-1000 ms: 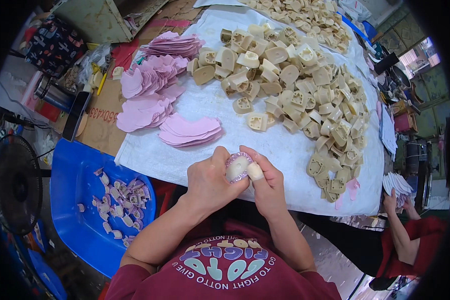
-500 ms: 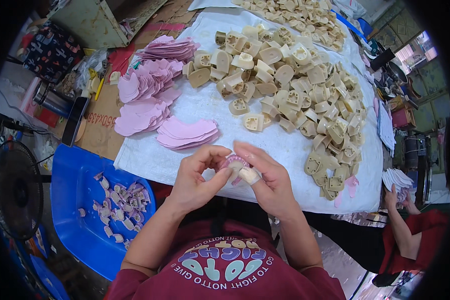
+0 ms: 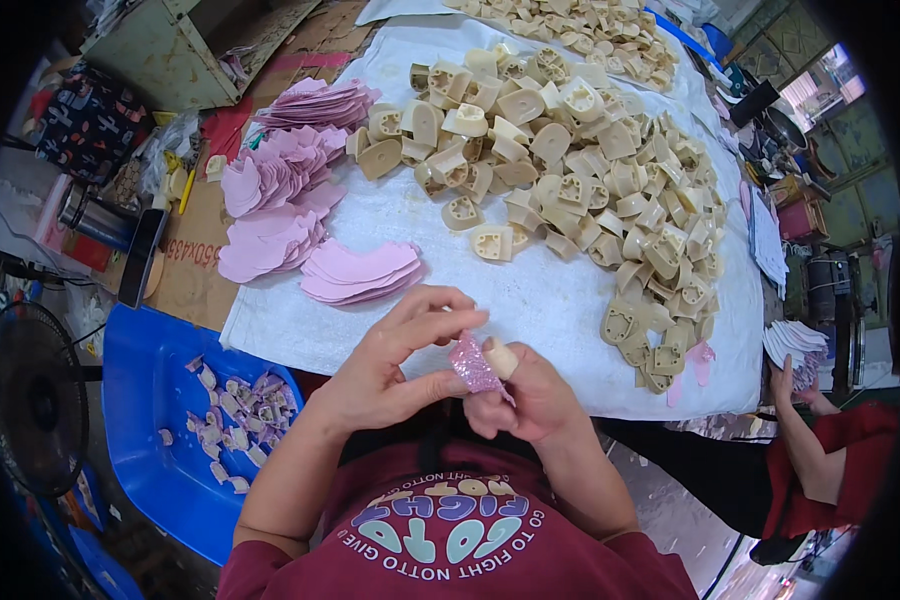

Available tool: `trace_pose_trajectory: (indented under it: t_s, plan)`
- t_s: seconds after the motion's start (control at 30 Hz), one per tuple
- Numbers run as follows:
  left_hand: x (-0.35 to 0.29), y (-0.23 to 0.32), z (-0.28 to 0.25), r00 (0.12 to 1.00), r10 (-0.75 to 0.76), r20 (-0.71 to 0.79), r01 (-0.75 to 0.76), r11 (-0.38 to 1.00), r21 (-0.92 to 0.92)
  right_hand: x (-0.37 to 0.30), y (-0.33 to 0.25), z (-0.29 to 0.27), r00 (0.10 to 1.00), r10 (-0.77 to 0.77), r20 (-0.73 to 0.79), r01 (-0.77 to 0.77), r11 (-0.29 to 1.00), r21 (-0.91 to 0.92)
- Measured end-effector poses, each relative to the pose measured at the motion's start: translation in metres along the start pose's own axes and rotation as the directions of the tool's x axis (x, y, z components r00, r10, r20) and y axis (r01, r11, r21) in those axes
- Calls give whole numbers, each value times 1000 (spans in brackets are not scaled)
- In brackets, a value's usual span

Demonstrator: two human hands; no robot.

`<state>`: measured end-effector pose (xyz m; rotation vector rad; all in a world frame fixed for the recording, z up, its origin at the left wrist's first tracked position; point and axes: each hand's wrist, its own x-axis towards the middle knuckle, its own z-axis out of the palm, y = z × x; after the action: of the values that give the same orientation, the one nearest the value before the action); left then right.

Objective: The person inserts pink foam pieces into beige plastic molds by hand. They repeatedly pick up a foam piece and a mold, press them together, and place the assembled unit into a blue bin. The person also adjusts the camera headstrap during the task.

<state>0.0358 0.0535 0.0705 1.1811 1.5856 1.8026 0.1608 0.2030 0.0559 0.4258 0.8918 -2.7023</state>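
Note:
Just off the table's near edge, a pink glittery cover piece [image 3: 478, 366] sits between my two hands, wrapped round something mostly hidden, likely a heel. My right hand [image 3: 532, 395] grips it from the right, fingers curled, with a pale wrapping on the thumb. From the other side, my left hand [image 3: 395, 355] presses the thumb against the piece, while its index finger arches above. Beyond my hands, flat pink cut pieces [image 3: 360, 272] lie in a fanned stack. Beige plastic shoe heels [image 3: 570, 190] are heaped across the white cloth.
A blue tub [image 3: 135, 400] on the left holds several pink-covered heels [image 3: 240, 410]. Next to it stands a black fan [image 3: 35, 385]. More pink stacks [image 3: 270, 240], a phone [image 3: 142, 258] and a yellow pen [image 3: 187, 190] lie at left. Another person's hand [image 3: 782, 378] holds white sheets at right.
The piece has been turned so its glittery face shows upward. My right hand has rolled over and curled its fingers beneath; my left index has lifted off. My view has shifted slightly.

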Motion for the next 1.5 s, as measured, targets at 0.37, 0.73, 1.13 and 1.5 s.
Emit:
trace_pose_trajectory:
  t_s: [0.37,0.73,1.13,1.5]
  plan:
    - [-18,-24,8,975,-220,-15,211,952,-223,11,9,11,703,-701,-119,467,581,-666]
    - [-28,-27,11,913,-399,-87,291,785,-548,20,4,3,840,-539,-68,414,716,-562]
    - [-34,-37,7,832,-551,-69,371,645,-668,30,-7,-5,923,-350,-158,200,790,-579]
    - [-34,-43,11,824,-564,-54,404,651,-643,32,-3,2,839,-519,-165,144,504,-852]
